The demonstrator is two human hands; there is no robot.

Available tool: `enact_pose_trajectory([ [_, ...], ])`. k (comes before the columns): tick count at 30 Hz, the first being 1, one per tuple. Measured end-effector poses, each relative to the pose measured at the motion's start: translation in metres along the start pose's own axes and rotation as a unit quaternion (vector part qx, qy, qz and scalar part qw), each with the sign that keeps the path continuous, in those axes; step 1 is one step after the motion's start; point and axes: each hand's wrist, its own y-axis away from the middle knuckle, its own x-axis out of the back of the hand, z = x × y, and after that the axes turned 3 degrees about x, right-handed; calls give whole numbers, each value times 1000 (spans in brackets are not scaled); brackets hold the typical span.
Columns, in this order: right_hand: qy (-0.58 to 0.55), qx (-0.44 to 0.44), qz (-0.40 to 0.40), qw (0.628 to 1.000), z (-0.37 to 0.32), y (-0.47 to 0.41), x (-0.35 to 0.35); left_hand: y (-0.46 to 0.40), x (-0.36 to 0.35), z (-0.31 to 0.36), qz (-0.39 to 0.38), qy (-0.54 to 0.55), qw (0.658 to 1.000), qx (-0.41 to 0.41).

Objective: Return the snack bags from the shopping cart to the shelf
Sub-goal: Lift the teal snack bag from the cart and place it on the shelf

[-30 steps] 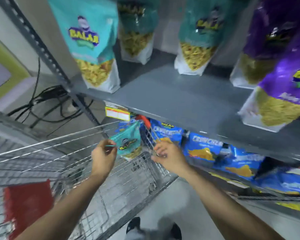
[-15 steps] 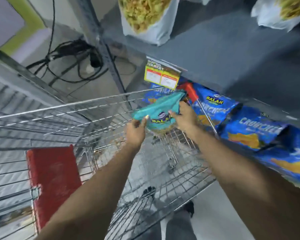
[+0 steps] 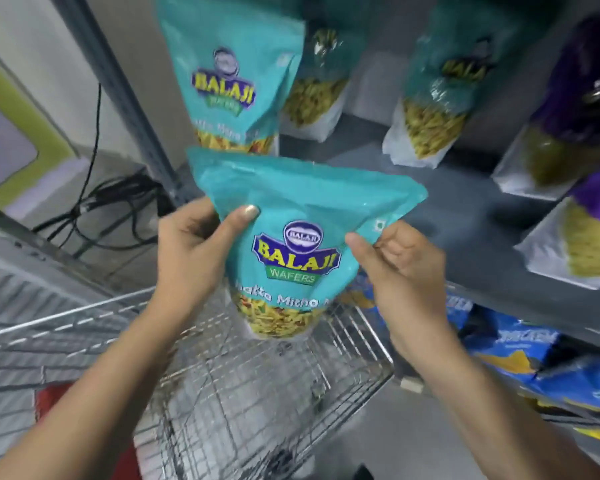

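Note:
A teal Balaji Wafers snack bag (image 3: 291, 209) is held upright above the wire shopping cart (image 3: 257, 382), in front of the grey shelf (image 3: 447, 202). My left hand (image 3: 191, 251) grips its left edge with the thumb across the front. My right hand (image 3: 402, 268) pinches its right edge. A matching teal bag (image 3: 229, 71) stands on the shelf just behind and above the held one. The cart basket below the bag looks bare where I can see it.
More teal bags (image 3: 437, 91) and purple bags (image 3: 582, 98) stand along the shelf to the right. Blue snack bags (image 3: 534, 362) fill the lower shelf. A grey shelf upright (image 3: 118, 91) and black cables (image 3: 111, 202) are at the left. A red cart seat flap (image 3: 52, 403) is lower left.
Both hands have lifted the teal bag out of the cart up to the level of the shelf. The view has tilted back up toward the shelf.

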Motion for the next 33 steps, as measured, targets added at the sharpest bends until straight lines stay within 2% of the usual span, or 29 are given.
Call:
enact_pose_trajectory([
  [3,-3,39,16,999,-50,-25,33,-38,-29,45,-64,12,997,-39],
  [6,23,82,37,996,-78,-60,65,-75,-67,70,-96,4,993,-69],
  [9,45,113,84,989,-86,-96,94,-107,-114,75,-148,16,988,-32],
  [13,85,104,163,977,-72,-136,123,-134,-165,71,-172,-8,985,16],
  [17,148,62,173,972,-32,-154,138,-159,-185,30,-196,-21,979,44],
  [21,103,-15,162,981,-15,-163,157,-172,-191,20,-175,-25,983,56],
  [24,38,-8,207,978,-30,-179,174,-188,-199,28,-137,16,990,30],
  [29,102,46,262,959,-47,-184,179,-194,-207,33,-65,-3,997,-36],
  [31,90,36,250,963,-38,-179,174,-190,-205,28,-75,25,996,-47],
  [33,68,19,196,978,-21,-171,168,-183,-201,8,-127,21,992,-6],
])
